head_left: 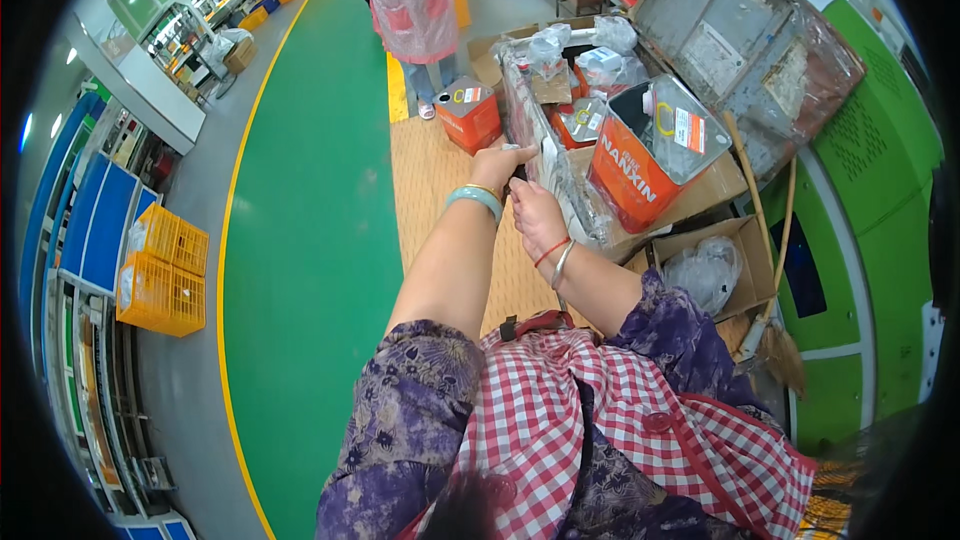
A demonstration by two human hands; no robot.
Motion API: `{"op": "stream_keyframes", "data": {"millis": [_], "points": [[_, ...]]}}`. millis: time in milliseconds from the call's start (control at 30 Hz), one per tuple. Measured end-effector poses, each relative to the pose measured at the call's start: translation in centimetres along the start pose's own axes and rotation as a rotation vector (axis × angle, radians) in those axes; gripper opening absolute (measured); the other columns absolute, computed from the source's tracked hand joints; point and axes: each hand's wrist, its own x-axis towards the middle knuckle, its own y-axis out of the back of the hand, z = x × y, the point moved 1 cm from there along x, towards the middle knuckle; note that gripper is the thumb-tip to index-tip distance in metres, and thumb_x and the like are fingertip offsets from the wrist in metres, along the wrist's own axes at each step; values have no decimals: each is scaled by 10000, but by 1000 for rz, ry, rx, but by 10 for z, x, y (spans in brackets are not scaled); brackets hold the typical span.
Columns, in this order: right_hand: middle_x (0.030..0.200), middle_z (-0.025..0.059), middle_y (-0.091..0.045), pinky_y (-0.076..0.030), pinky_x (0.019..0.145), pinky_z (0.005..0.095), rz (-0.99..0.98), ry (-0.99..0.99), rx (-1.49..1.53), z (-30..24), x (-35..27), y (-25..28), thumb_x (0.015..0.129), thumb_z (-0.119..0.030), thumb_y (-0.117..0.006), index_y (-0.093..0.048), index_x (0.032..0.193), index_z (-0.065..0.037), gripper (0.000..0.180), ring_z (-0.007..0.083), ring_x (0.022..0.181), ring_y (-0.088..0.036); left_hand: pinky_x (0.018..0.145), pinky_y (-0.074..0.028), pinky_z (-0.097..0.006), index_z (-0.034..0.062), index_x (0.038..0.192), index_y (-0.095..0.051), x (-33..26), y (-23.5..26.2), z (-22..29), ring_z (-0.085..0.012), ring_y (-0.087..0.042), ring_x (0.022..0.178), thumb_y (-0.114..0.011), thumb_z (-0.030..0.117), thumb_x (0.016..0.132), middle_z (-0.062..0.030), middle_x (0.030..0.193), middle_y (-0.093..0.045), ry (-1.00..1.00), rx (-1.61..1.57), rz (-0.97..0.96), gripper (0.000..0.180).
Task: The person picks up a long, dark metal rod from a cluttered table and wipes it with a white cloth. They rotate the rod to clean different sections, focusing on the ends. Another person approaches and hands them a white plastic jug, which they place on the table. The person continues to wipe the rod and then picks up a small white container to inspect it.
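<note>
Both my arms reach forward to the near left side of an open chest (520,100) wrapped in clear plastic. My left hand (500,168) is closed at its edge, thumb and fingers toward the right. Just below and to the right, my right hand (540,212) is curled closed. A small dark thing shows between the two hands, too hidden to name. Right of them, a large orange and grey metal can (640,180) stands tilted on cardboard at the chest. Another orange can (470,118) stands on the floor beyond my left hand.
The chest's worn grey lid (735,50) leans back at the right. A cardboard box (755,260) with a clear plastic bag and a broom (780,355) are at my right. Ahead stands a person in a pink apron (415,0). Yellow crates (165,270) stand far left.
</note>
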Motion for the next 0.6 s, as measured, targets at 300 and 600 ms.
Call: {"op": "stream_keyframes", "data": {"millis": [300,600], "points": [[842,144,-592,-447,636,385,80,428,-1028,-28,-3,48,801,-179,-573,-540,923,-14,208,303,779,-570,502,-375,-315,-1,774,-629,16,-26,-35,-154,-456,578,-682,487,719,-51,702,-563,53,284,-316,493],[1065,120,-520,-425,840,385,-36,1400,-1428,-53,-16,30,704,-104,-663,-511,1063,-47,394,294,992,-511,720,-450,-290,42,991,-620,46,-22,-34,-141,-554,886,-598,513,787,-63,1011,-607,99,-45,-607,513]]}}
